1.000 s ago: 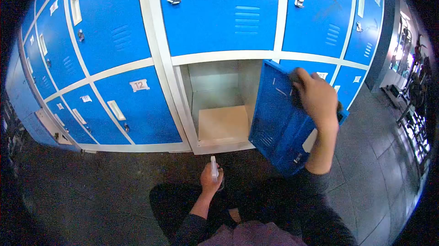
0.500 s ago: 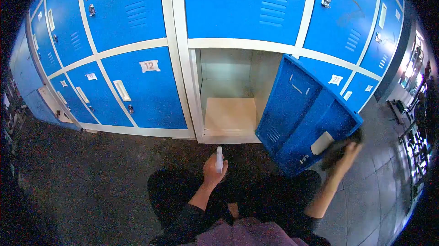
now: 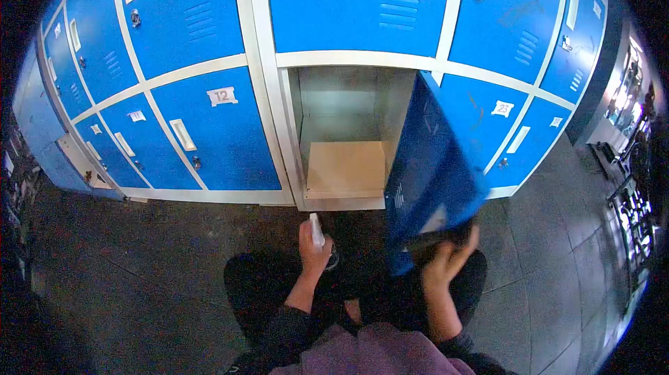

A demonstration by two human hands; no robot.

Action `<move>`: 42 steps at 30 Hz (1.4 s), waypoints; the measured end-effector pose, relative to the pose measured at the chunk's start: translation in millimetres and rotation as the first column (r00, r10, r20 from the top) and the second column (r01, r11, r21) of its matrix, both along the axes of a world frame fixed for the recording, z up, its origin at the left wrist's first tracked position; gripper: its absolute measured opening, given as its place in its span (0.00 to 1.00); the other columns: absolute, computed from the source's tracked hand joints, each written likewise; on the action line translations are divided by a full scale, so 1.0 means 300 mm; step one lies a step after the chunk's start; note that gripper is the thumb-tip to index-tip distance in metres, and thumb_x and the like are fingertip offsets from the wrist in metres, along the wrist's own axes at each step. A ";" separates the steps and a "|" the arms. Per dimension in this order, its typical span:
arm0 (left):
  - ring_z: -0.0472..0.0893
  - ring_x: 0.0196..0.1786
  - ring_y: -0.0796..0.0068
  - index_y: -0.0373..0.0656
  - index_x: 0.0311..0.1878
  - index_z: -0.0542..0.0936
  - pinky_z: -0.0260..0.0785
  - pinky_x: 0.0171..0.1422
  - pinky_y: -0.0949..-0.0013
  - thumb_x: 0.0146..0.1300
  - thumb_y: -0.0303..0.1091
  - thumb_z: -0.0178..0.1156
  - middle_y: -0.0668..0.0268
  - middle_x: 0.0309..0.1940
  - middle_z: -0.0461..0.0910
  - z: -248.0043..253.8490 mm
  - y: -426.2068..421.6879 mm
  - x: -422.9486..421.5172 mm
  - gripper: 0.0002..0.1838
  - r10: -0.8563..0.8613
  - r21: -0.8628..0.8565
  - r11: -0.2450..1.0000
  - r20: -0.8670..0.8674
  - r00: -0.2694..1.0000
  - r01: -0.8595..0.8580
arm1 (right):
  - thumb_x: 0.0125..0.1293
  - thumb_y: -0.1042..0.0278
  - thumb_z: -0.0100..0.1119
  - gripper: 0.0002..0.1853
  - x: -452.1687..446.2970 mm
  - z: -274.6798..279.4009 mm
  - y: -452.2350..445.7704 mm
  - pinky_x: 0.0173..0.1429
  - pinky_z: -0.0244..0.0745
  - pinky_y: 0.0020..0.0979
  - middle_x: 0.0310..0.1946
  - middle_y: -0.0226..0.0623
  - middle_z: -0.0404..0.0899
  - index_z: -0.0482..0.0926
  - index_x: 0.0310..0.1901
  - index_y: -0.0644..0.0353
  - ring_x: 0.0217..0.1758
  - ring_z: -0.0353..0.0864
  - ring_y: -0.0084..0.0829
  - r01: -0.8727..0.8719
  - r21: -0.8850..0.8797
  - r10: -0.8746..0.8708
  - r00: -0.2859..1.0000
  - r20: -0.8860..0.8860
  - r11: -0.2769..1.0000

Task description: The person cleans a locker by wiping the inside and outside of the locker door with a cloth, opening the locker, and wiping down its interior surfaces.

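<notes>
My left hand (image 3: pixel 311 255) is closed around a narrow white object (image 3: pixel 318 231), perhaps a spray bottle's head, with a clear part faintly visible beneath. It hovers in front of the open locker (image 3: pixel 301 197), whose pale floor panel (image 3: pixel 346 166) holds nothing visible. The blue locker door (image 3: pixel 432 159) stands swung outward on the right, blurred by motion. At its lower outer edge, my right hand (image 3: pixel 448 263) is closed on a dark cloth (image 3: pixel 426 244) pressed against the door; blur softens the cloth's outline.
Closed blue lockers flank the open one, among them locker 12 (image 3: pixel 223 135) on the left and locker 23 (image 3: pixel 491 121) on the right. Dark floor tiles (image 3: pixel 550 250) extend rightward. My bent knees (image 3: pixel 251 284) are close in front of the lockers.
The door has swung partway inward, to the left. My right hand has moved left with its edge, cloth in hand. My left hand has shifted slightly left and up, still holding the white object.
</notes>
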State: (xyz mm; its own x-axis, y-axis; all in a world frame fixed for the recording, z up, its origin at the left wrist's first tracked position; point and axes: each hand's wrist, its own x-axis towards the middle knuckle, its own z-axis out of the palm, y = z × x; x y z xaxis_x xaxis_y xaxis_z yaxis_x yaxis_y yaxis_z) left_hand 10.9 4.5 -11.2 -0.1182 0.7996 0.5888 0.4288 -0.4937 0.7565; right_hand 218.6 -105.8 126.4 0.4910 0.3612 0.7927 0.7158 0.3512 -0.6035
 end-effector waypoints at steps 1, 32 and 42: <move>0.71 0.49 0.54 0.34 0.48 0.69 0.63 0.54 0.63 0.46 0.23 0.59 0.53 0.43 0.68 0.012 -0.003 -0.008 0.22 0.030 0.001 1.000 0.015 0.999 -0.030 | 0.67 0.56 0.45 0.31 -0.042 0.012 0.015 0.69 0.46 0.40 0.64 0.48 0.54 0.53 0.64 0.68 0.67 0.53 0.41 -0.187 0.029 0.185 0.981 0.057 0.982; 0.77 0.35 0.78 0.39 0.47 0.74 0.70 0.40 0.73 0.54 0.28 0.62 0.63 0.33 0.78 0.171 -0.086 -0.018 0.16 -0.081 -0.279 0.952 0.170 0.982 0.127 | 0.69 0.54 0.39 0.24 0.164 -0.330 0.187 0.66 0.59 0.38 0.61 0.38 0.62 0.60 0.63 0.56 0.63 0.62 0.38 -0.745 0.486 0.696 -0.042 -0.717 0.457; 0.76 0.37 0.79 0.35 0.64 0.61 0.69 0.44 0.76 0.58 0.23 0.56 0.64 0.35 0.77 0.337 -0.103 0.038 0.29 -0.159 -0.080 0.978 0.297 0.942 0.190 | 0.69 0.57 0.38 0.23 0.247 -0.272 0.183 0.67 0.58 0.37 0.61 0.38 0.62 0.60 0.63 0.57 0.63 0.63 0.37 -0.624 0.658 0.744 -0.176 -0.644 0.422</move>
State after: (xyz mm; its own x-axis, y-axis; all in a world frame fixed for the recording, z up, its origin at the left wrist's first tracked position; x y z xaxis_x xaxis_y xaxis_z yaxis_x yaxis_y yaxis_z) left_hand 22.3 -26.4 90.0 -0.1228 0.8788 0.4612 0.0993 -0.4515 0.8867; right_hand 292.8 -50.8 44.9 0.2918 0.9283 0.2305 -0.8049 0.3685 -0.4651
